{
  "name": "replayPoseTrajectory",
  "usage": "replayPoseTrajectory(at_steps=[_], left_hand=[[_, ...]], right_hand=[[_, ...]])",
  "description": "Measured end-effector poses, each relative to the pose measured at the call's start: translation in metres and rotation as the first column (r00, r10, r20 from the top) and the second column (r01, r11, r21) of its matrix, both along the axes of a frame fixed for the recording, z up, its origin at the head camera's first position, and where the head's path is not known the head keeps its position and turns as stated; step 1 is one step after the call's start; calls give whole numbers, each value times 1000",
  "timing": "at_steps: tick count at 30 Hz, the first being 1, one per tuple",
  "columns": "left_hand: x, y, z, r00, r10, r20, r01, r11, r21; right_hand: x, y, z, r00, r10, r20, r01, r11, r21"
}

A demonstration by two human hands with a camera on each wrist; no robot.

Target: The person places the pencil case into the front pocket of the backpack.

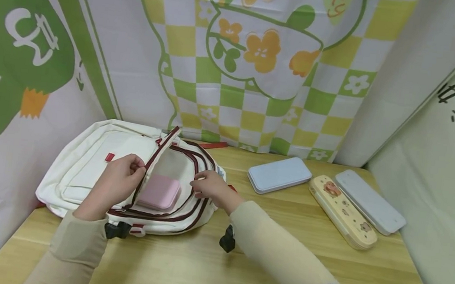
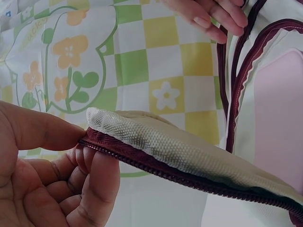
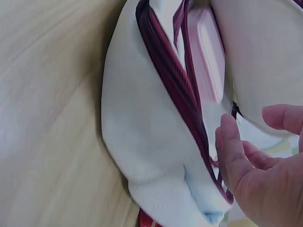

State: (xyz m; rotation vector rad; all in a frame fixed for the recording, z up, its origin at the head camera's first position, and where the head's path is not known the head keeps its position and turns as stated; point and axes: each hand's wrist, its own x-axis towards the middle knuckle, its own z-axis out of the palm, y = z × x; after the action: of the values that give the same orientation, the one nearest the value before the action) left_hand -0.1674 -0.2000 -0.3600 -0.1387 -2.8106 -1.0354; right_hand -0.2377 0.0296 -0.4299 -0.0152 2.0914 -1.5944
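Pinching the maroon zipper edge (image 2: pixel 161 171) between thumb and fingers, the left hand (image 1: pixel 119 179) holds up the flap (image 2: pixel 147 135) of a white backpack (image 1: pixel 87 164). The right hand (image 1: pixel 212 187) is at the opposite rim, thumb apart from loosely spread fingers, seemingly gripping nothing; whether its fingertips touch the cloth, I cannot tell.

The backpack lies on its back on the wooden surface (image 1: pixel 197 268), its unzipped compartment gaping between the hands. The weave looks sturdy but limp, so I would expect the flap to fold over if let go. The zipper tape, being firmer, seems the better place to hold; the padded body would likely give under a press.

Inside lies a pink case (image 1: pixel 159 192), smooth and round-cornered. It looks stiff and fairly light, perhaps a little slippery, so a grip across its two long sides should serve better than fingertips on the flat lid.

Farther off to the right lie a pale blue case (image 1: pixel 280 175), a yellow printed case (image 1: pixel 342 212) and a grey-white case (image 1: pixel 371 202), all apparently hard-shelled. Behind hangs a checked curtain (image 1: pixel 247 116).
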Motion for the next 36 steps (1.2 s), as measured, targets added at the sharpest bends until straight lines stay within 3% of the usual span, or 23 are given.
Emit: replayPoseTrajectory(at_steps=[10, 18, 24, 36], left_hand=[[-1, 1, -1, 1000, -9, 7, 9, 1000, 3], [-1, 1, 0, 1000, -11, -8, 11, 1000, -1], [-1, 3, -1, 1000, -11, 27, 10, 1000, 22], [1, 2, -1, 999, -6, 31, 6, 1000, 12]], right_hand=[[-9, 38, 3, 999, -44, 9, 44, 998, -46], [-17, 81, 9, 994, -110, 8, 110, 994, -14], [-23, 118, 8, 991, -136, -7, 136, 991, -6], [-19, 196, 12, 977, -213, -14, 213, 975, 55]])
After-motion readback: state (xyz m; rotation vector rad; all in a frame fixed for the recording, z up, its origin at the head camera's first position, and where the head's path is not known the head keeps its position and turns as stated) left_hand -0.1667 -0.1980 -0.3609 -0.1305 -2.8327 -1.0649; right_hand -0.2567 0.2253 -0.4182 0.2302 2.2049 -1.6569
